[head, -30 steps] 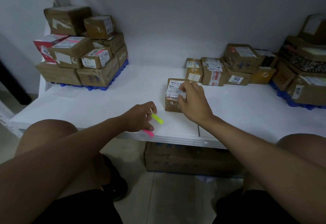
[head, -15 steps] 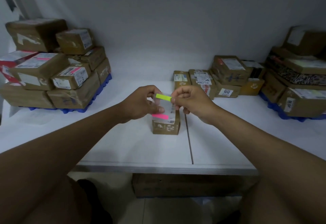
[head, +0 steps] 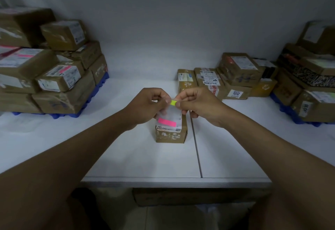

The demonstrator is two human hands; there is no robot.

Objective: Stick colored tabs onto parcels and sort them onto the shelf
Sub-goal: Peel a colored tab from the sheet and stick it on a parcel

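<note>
White wall and a white desk (head: 145, 157) fill your view, with a seam running from near to far just right of the middle. Your left hand (head: 146, 106) and right hand (head: 197, 104) meet above the middle of the desk, and each grip is grasping one end of a yellow-green tab (head: 173, 102), pinched between thumb and fingertips so only a short piece shows between them. The left hand also holds a clear sheet (head: 169, 114) that hangs below the tab and carries a pink tab (head: 167, 122). Directly under your hands a small brown parcel (head: 171, 135) sits on the desk, just left of the seam, its white label partly covered by the sheet. At the far left a stack of brown boxes (head: 54, 77) rests on a blue pallet (head: 97, 92), and a few of them show pink tabs. At the far right a group of smaller parcels (head: 233, 79) stands on the desk, and beside it more boxes (head: 308, 88) are piled on another blue pallet (head: 290, 110). Below the near edge of the desk a cardboard box (head: 190, 196) sits on the floor.
</note>
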